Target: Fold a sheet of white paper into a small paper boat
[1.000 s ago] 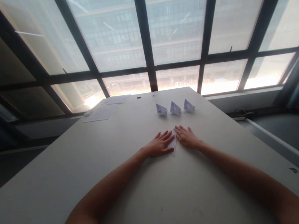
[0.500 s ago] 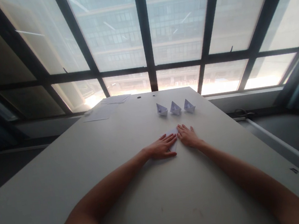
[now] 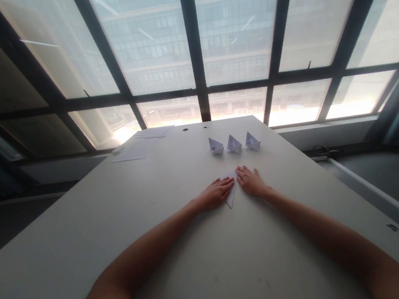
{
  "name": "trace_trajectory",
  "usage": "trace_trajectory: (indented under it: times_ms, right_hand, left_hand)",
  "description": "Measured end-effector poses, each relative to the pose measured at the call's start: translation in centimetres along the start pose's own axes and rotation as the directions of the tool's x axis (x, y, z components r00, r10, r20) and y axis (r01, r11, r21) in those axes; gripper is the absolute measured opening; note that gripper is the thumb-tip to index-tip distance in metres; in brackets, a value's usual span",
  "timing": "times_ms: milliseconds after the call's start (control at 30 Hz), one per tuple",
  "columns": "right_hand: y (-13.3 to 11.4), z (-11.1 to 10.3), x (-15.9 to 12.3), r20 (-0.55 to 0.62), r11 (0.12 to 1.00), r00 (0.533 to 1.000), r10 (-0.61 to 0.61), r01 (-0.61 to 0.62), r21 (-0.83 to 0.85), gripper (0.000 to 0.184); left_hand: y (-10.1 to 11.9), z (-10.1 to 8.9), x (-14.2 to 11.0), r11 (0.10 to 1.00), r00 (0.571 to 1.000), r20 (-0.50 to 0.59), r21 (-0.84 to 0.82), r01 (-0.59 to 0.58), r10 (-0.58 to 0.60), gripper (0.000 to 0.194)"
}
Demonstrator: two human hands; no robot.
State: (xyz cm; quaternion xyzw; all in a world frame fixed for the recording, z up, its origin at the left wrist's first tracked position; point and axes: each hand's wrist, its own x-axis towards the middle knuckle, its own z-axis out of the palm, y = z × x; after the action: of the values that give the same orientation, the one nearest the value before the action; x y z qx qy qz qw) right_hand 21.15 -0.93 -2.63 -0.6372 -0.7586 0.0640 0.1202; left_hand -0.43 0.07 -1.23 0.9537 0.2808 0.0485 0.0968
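Observation:
A folded piece of white paper [image 3: 232, 195] lies flat on the grey table [image 3: 197, 247], pointing toward me. My left hand [image 3: 216, 192] rests on its left part with fingers stretched flat. My right hand [image 3: 250, 182] presses its right part, fingers also flat and together. The two hands nearly meet at their fingertips. Most of the paper is hidden under the hands. Beyond them stand three small folded paper boats [image 3: 234, 143] in a row.
Loose white sheets [image 3: 137, 150] lie at the table's far left, with more sheets [image 3: 155, 132] behind them. Two small dark holes [image 3: 185, 130] sit near the far edge. A wall of windows [image 3: 190, 48] stands beyond the table.
My left hand has shifted a little on the folded paper, uncovering its lower tip again. My right hand has barely moved.

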Motion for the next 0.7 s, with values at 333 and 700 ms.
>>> trace_trajectory:
  times_ms: [333,700]
  right_hand:
    - [-0.11,-0.73,-0.54,0.014,0.965,0.965,-0.261,0.261,0.03,0.049]
    - [-0.25,-0.51,-0.52,0.034,0.993,0.992,-0.118,0.119,-0.02,0.061]
  left_hand:
    - [-0.16,0.42,0.06,0.973,0.978,-0.043,0.104,0.207,-0.203,0.065]
    - [-0.13,-0.28,-0.3,0.992,0.995,-0.014,0.078,0.098,-0.097,0.054]
